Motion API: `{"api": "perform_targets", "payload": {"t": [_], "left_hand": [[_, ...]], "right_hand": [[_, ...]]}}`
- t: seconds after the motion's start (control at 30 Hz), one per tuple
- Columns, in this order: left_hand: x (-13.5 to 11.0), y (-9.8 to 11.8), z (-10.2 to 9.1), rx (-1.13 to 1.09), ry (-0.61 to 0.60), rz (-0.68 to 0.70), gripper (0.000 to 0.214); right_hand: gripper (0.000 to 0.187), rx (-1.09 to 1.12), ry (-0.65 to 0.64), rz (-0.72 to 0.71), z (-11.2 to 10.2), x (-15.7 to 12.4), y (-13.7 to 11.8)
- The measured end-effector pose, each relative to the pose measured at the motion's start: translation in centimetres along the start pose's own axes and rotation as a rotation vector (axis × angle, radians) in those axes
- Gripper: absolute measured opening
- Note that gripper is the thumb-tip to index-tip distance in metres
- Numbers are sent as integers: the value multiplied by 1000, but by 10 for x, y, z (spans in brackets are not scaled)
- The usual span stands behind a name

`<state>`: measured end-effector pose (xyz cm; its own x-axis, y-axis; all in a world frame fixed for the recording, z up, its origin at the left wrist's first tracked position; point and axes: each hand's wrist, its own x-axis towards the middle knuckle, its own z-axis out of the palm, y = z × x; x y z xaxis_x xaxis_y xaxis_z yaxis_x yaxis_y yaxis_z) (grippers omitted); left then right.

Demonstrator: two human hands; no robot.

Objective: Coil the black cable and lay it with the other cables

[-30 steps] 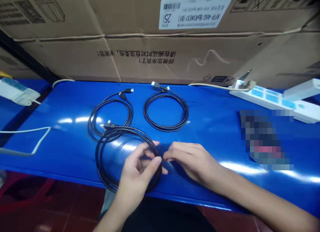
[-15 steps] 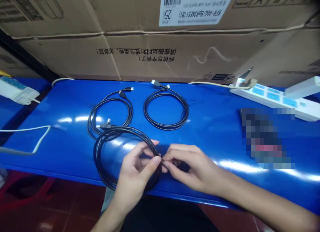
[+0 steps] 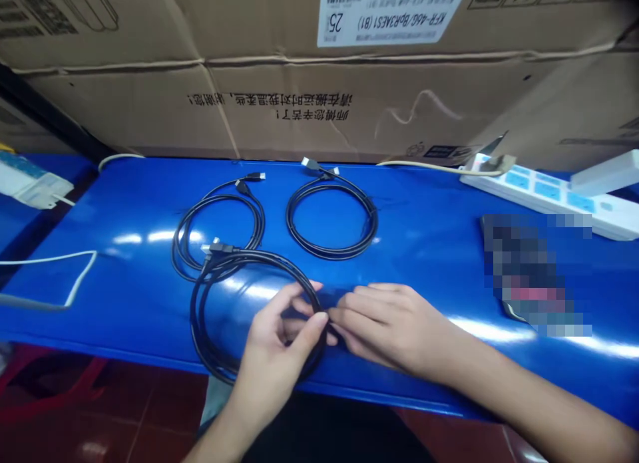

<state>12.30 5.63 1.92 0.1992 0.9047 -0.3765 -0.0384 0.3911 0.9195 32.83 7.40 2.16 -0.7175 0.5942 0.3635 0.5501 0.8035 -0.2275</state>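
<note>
1. A left hand (image 3: 269,356) grips a black cable coil (image 3: 192,316) at its near edge, the fingers (image 3: 299,298) curled closed around the loop, on a blue table (image 3: 104,316).
2. A right hand (image 3: 394,330) meets it at the coil's edge, fingers (image 3: 352,316) drawn together; whether they hold the cable cannot be told.
3. The coil sits on the table near its front edge, its far side overlapping a second coil (image 3: 174,253). Its plug (image 3: 217,248) lies at the point of overlap. A third coil (image 3: 332,255) lies apart, beyond the hands.
4. The risk, in judgement: with the two coils overlapping, lifting one could drag or snag the other. Loose turns could also slip from the fingers and tangle, and the glossy table offers little to hold them.
5. A cardboard carton (image 3: 399,104) stands behind the table, its printing upside down. It appears closed, its contents hidden. A power strip (image 3: 539,200) lies to the right, a pale cord (image 3: 429,167) running from it along the table's back edge.
</note>
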Motion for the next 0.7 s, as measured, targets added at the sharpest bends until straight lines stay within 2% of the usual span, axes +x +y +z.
{"api": "perform_targets", "payload": {"t": [0.1, 0.27, 0.43, 0.57, 0.7], "left_hand": [[-1, 2, 2, -41, 10, -27, 34], [0, 3, 3, -59, 14, -30, 33], [1, 1, -1, -12, -24, -15, 36], [1, 0, -2, 35, -40, -17, 38], [0, -1, -2, -9, -73, -4, 36]], "right_hand": [[43, -56, 13, -9, -2, 1, 1], [32, -44, 75, -36, -5, 2, 1], [38, 98, -53, 48, -5, 0, 4], [30, 368, -91, 153, 1, 0, 6], [23, 848, -59, 375, 6, 5, 4]]}}
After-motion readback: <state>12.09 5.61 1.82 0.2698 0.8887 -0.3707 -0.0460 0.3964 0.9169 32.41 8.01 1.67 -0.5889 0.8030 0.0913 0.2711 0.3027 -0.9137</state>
